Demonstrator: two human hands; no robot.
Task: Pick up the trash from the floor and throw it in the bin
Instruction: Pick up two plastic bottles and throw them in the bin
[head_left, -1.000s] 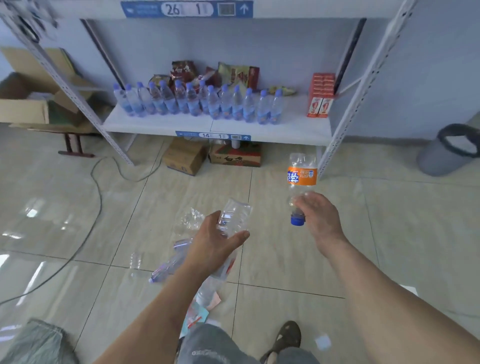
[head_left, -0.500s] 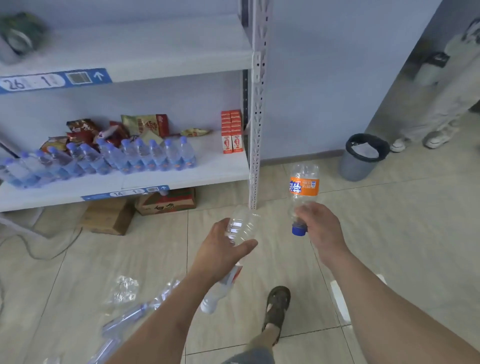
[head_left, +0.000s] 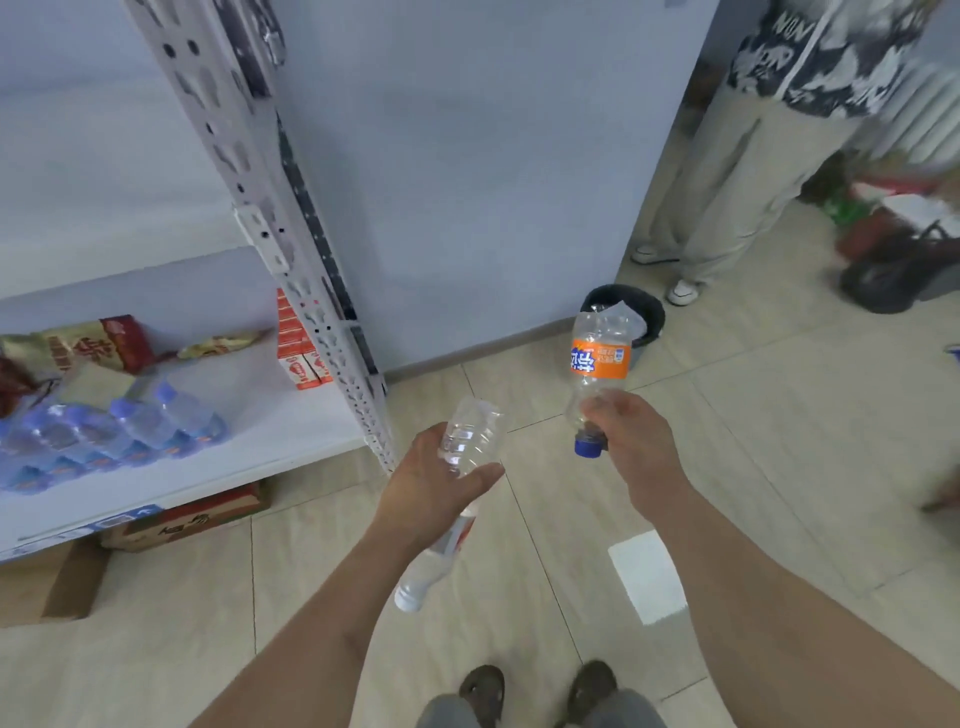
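Right now both hands are full. The left hand (head_left: 431, 483) is wrapped around a clear bottle (head_left: 457, 467), fingers closed about its middle, its white-capped neck pointing down toward the floor and a strip of red and white label showing under the palm; the writing on that label is too hidden to read. The right hand (head_left: 631, 434) is closed on the neck end of a second empty bottle (head_left: 597, 364), held upside down so the blue cap sits lowest, just beside the thumb. This one wears an orange label with bold white and blue characters, the look of an orange soda brand, though I cannot read the small print.

Beyond the orange bottle, against the grey-blue wall, stands the bin (head_left: 652, 317), dark-lined and open, well apart from both hands. A second person (head_left: 727, 182) in pale trousers and white shoes stands beyond it.

To the left is a white metal shelf (head_left: 270, 400) carrying blue-capped water bottles (head_left: 156, 421), snack bags with red and gold printing, and small orange-red cartons (head_left: 298, 358). A blue tag sits on the shelf edge, its numbers blurred. A brown cardboard box (head_left: 197, 514) lies underneath. A white scrap of paper (head_left: 647, 577) lies on the tiles between the forearms.
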